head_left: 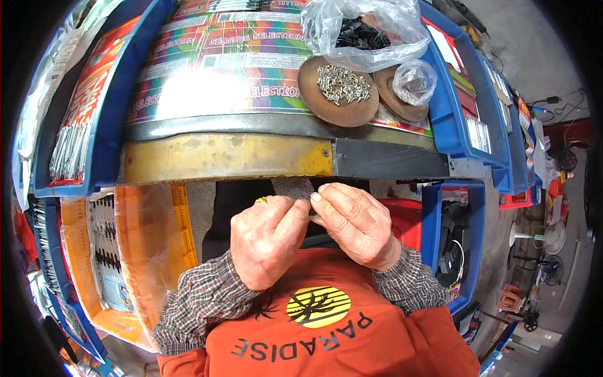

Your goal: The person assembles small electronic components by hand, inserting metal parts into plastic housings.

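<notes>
My left hand [267, 242], a gold ring on one finger, is closed with its fingers curled inward, in front of my orange top. Beside it my right hand [359, 225] has thumb and fingertips pressed together, almost touching the left one. A small dark piece shows between the fingertips, too little of it to name. Both hands are on my side of the bench edge [226, 156]. Beyond them on the bench lies a brown round dish [314, 103] with a heap of small silver metal pins or screws [344, 85].
A clear plastic bag [396, 53] of black parts [363, 34] and a smaller brown dish [411, 113] stand behind. Blue bins [116, 119] flank the bench; the left one holds thin metal rods [70, 151]. An orange-lined crate [147, 251] is at left, a blue box [477, 251] at right.
</notes>
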`<state>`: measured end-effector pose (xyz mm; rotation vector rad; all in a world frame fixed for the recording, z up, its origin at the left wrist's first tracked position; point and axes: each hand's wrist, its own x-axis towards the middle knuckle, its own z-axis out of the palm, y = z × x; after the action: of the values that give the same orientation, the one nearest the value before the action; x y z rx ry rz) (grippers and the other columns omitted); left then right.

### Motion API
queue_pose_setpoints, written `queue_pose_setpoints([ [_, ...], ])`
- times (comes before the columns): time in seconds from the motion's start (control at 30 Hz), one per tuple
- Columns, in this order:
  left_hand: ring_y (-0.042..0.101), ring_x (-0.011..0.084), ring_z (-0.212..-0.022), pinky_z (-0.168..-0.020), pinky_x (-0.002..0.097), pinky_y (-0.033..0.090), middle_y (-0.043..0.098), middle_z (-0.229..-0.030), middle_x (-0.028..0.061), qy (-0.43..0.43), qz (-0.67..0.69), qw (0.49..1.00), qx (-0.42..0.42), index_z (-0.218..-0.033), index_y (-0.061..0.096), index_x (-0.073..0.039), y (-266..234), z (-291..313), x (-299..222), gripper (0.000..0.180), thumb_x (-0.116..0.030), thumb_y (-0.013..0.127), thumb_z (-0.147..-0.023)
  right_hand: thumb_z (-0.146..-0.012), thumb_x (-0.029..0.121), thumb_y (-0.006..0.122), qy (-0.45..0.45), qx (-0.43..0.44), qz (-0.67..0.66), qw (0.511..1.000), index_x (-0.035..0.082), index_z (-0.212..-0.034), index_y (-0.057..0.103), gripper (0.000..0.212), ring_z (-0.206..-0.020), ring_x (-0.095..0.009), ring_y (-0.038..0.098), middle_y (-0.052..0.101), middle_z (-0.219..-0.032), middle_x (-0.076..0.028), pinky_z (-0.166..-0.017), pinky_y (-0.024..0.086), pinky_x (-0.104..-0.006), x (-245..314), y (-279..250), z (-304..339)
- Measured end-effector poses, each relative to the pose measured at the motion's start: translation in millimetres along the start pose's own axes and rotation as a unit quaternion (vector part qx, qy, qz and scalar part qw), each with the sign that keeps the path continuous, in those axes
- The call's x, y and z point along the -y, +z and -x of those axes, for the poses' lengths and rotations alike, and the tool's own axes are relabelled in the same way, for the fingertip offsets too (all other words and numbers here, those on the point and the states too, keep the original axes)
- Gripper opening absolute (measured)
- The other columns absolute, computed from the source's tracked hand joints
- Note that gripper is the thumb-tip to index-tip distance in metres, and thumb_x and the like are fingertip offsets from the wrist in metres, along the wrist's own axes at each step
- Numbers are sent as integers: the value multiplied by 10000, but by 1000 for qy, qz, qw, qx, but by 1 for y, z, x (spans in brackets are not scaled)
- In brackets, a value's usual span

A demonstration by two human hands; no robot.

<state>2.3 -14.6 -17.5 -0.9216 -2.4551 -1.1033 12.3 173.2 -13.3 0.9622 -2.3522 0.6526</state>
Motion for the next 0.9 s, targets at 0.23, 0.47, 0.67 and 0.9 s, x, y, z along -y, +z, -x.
queue_pose_setpoints([
  [0.23,623,262,-659,-568,338,490,624,-785,109,-3,5,1000,0,-925,641,-9,2,-3,0,280,50,723,-664,-691,59,765,30,-3,-23,999,-52,-1051,649,395,-914,-319,661,646,-1003,-169,-757,573,-387,-1,1,1],
  [0.47,618,251,-638,-548,333,483,619,-774,103,14,28,999,-11,-922,642,-4,4,-3,-4,290,43,733,-651,-757,19,746,182,-18,-196,963,-12,-910,682,169,-787,-246,673,662,-879,-133,-663,548,-335,0,-5,0],
  [0.67,612,234,-614,-517,324,475,616,-767,97,22,12,1000,4,-921,646,4,4,-1,-5,298,43,743,-642,-841,14,695,402,4,-403,822,-34,-905,664,86,-664,-109,614,651,-877,-84,-577,502,-221,8,-13,-9],
  [0.9,618,232,-622,-521,317,481,619,-774,97,32,16,999,-19,-915,650,5,7,0,-4,303,51,741,-630,-904,55,650,548,70,-537,638,-36,-986,642,122,-504,-54,551,612,-695,-33,-443,426,-171,6,-15,-6],
])
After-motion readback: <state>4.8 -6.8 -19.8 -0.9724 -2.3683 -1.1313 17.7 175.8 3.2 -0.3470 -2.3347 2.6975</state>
